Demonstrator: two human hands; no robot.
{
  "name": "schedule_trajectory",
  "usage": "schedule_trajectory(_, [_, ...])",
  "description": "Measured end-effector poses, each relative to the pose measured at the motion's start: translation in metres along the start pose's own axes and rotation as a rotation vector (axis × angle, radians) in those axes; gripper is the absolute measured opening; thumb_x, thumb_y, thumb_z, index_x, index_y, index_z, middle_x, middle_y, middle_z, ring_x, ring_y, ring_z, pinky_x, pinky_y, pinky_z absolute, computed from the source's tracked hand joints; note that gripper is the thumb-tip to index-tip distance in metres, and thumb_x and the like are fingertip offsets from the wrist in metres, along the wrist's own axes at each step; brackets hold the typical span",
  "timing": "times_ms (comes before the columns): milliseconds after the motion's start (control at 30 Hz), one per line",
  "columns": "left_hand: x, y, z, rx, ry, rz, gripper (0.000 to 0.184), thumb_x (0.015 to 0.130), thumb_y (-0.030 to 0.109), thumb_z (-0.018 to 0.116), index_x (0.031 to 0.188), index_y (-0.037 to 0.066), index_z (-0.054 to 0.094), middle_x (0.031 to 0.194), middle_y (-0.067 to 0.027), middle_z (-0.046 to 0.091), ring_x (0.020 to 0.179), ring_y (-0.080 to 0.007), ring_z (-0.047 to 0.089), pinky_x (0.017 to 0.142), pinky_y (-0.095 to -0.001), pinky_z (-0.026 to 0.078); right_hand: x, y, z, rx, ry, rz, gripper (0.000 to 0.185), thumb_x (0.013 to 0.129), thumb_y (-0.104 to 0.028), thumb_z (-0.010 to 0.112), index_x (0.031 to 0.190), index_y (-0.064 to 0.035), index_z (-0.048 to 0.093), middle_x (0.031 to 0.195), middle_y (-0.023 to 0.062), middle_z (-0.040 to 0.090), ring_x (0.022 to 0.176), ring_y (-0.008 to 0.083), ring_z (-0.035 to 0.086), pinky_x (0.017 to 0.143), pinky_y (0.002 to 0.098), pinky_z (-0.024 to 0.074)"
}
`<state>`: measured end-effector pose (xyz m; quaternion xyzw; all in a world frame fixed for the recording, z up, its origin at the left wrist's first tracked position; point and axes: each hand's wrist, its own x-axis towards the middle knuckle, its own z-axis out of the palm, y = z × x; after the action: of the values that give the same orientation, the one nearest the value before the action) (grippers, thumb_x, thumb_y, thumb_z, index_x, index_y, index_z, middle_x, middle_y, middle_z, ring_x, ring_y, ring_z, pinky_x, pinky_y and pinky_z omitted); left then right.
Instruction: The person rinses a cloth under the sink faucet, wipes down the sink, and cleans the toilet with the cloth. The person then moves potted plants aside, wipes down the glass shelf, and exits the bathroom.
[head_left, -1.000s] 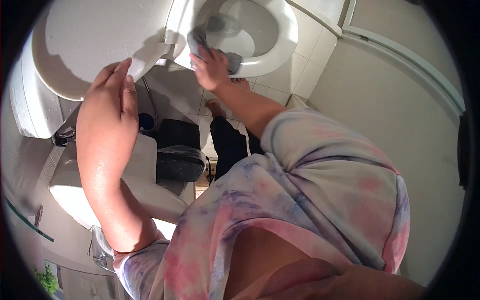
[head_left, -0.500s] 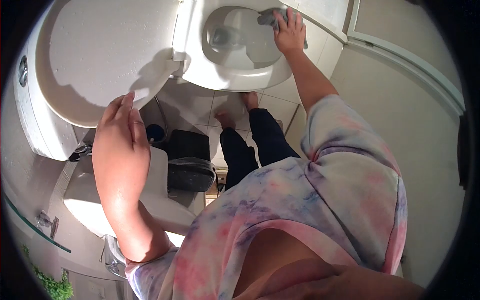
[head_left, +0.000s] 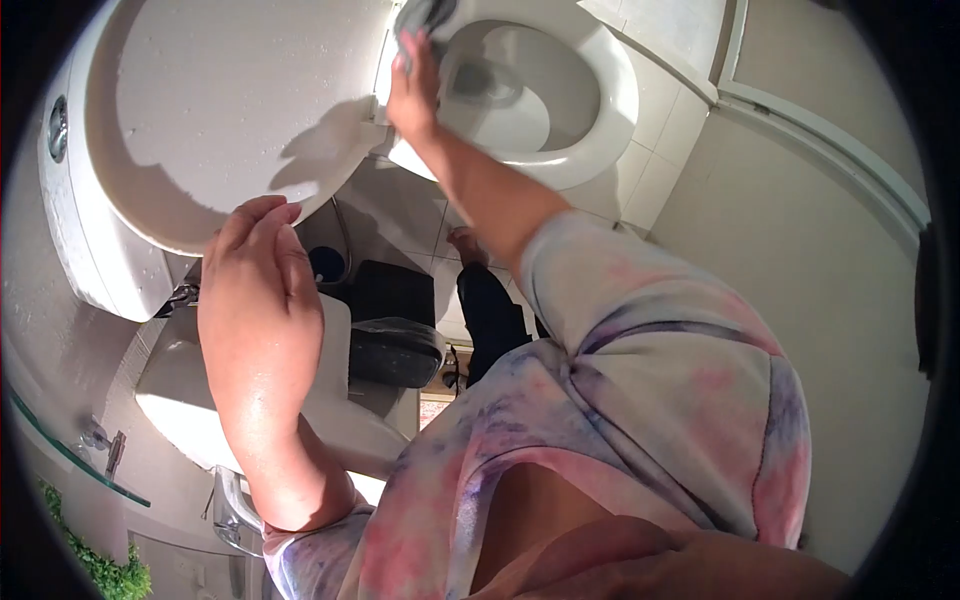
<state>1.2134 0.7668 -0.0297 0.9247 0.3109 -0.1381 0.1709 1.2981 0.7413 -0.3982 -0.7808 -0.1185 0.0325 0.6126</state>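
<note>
Holding gray cloth (head_left: 428,14), right fingers (head_left: 420,58) curl by toilet seat (head_left: 617,100); left fingers (head_left: 253,222) half-open, empty.

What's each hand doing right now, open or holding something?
Left hand: fingers together by the toilet lid; grip cannot be told.
Right hand: closed on a grey cloth.

Fisheye view: bright, hard light casts your sharp hand shadow on the raised off-white toilet lid (head_left: 230,90); glare whitens the glossy white toilet seat (head_left: 622,95). Edges bow into black vignetting; the upper grey cloth (head_left: 425,18) blurs.
</note>
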Motion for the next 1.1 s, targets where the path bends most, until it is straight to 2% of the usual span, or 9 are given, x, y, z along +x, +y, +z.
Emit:
schedule_trajectory(133, [-0.001, -0.002, -0.003, 0.0, -0.035, 0.012, 0.024, 0.091, 0.008, 0.046, 0.102, -0.003, 0.065, 0.108, -0.0157, 0.063, 0.1, -0.0353, 0.058, 0.089, -0.042, 0.046, -0.071, -0.064, -0.008, 0.394, -0.39, 0.114, 0.039, 0.095, -0.021, 0.051, 0.13, -0.005, 0.05, 0.141, 0.022, 0.04, 0.134, 0.0371, 0.036, 0.111, 0.0442, 0.0292])
schedule_trajectory(367, [-0.004, -0.002, -0.006, 0.041, -0.063, 0.038, 0.024, 0.09, 0.007, 0.047, 0.102, -0.004, 0.064, 0.107, -0.0173, 0.063, 0.1, -0.0345, 0.058, 0.089, -0.0411, 0.046, 0.042, -0.049, 0.061, 0.292, -0.074, 0.035, 0.051, 0.096, -0.029, 0.047, 0.139, -0.0025, 0.042, 0.152, 0.0216, 0.022, 0.142, 0.0394, 0.016, 0.116, 0.0455, 0.0105])
schedule_trajectory(433, [-0.006, -0.004, -0.005, 0.041, -0.062, 0.062, 0.024, 0.089, 0.007, 0.047, 0.103, -0.005, 0.064, 0.106, -0.0177, 0.063, 0.1, -0.0345, 0.058, 0.088, -0.0411, 0.046, 0.071, -0.063, 0.064, 0.246, 0.013, 0.49, 0.055, 0.101, -0.039, 0.03, 0.148, -0.0107, 0.028, 0.154, 0.0167, 0.022, 0.144, 0.031, 0.015, 0.116, 0.0474, 0.0091])
schedule_trajectory(600, [-0.011, -0.008, -0.011, 0.042, -0.035, 0.09, 0.024, 0.089, 0.007, 0.048, 0.103, -0.006, 0.063, 0.106, -0.0187, 0.062, 0.099, -0.0343, 0.058, 0.087, -0.0414, 0.046, 0.1, -0.112, 0.043, 0.48, -0.145, 0.66, 0.062, 0.101, -0.044, 0.021, 0.152, -0.0102, 0.012, 0.158, 0.0153, 0.007, 0.145, 0.0337, 0.01, 0.117, 0.0448, 0.0064])
schedule_trajectory(700, [-0.013, -0.008, -0.013, 0.041, -0.017, 0.099, 0.024, 0.088, 0.006, 0.048, 0.103, -0.006, 0.063, 0.105, -0.0186, 0.062, 0.098, -0.0342, 0.058, 0.087, -0.0413, 0.046, 0.108, -0.199, 0.013, 0.305, -0.218, 0.517, 0.063, 0.101, -0.046, 0.02, 0.152, -0.0085, 0.011, 0.158, 0.0167, 0.006, 0.145, 0.0358, 0.008, 0.118, 0.0438, 0.007])
schedule_trajectory(800, [-0.015, -0.005, -0.012, 0.026, -0.035, 0.109, 0.024, 0.088, 0.006, 0.048, 0.102, -0.006, 0.063, 0.106, -0.0189, 0.062, 0.098, -0.034, 0.058, 0.087, -0.0412, 0.046, 0.093, -0.246, 0.02, 0.37, -0.185, -0.058, 0.063, 0.101, -0.048, 0.023, 0.151, -0.0118, 0.015, 0.157, 0.0196, 0.008, 0.144, 0.0374, 0.007, 0.117, 0.0489, 0.0112])
schedule_trajectory(900, [-0.016, -0.002, -0.012, 0.024, -0.049, 0.129, 0.023, 0.087, 0.007, 0.049, 0.1, -0.005, 0.063, 0.103, -0.0181, 0.062, 0.097, -0.034, 0.058, 0.085, -0.0412, 0.047, 0.04, -0.234, 0.058, 0.157, -0.221, -0.567, 0.054, 0.084, -0.03, 0.061, 0.134, -0.0142, 0.048, 0.145, 0.0215, 0.032, 0.136, 0.0487, 0.022, 0.109, 0.0638, 0.0125])
schedule_trajectory(933, [-0.016, -0.004, -0.014, 0.048, -0.15, 0.132, 0.022, 0.087, 0.008, 0.049, 0.098, -0.004, 0.064, 0.101, -0.0174, 0.062, 0.095, -0.0338, 0.059, 0.084, -0.0414, 0.047, 0.014, -0.254, 0.034, 0.429, -0.18, -0.511, 0.053, 0.082, -0.034, 0.064, 0.132, -0.0206, 0.053, 0.143, 0.0183, 0.037, 0.137, 0.047, 0.022, 0.109, 0.0655, 0.0083])
schedule_trajectory(1100, [-0.016, -0.006, -0.006, 0.077, -0.129, 0.186, 0.02, 0.086, 0.009, 0.05, 0.094, -0.002, 0.064, 0.096, -0.015, 0.063, 0.091, -0.0325, 0.06, 0.081, -0.0419, 0.047, -0.08, -0.135, 0.038, 0.053, -0.464, -0.623, 0.031, 0.074, -0.038, 0.069, 0.105, -0.0394, 0.07, 0.137, 0.0142, 0.045, 0.138, 0.0435, 0.022, 0.107, 0.0679, -0.0012])
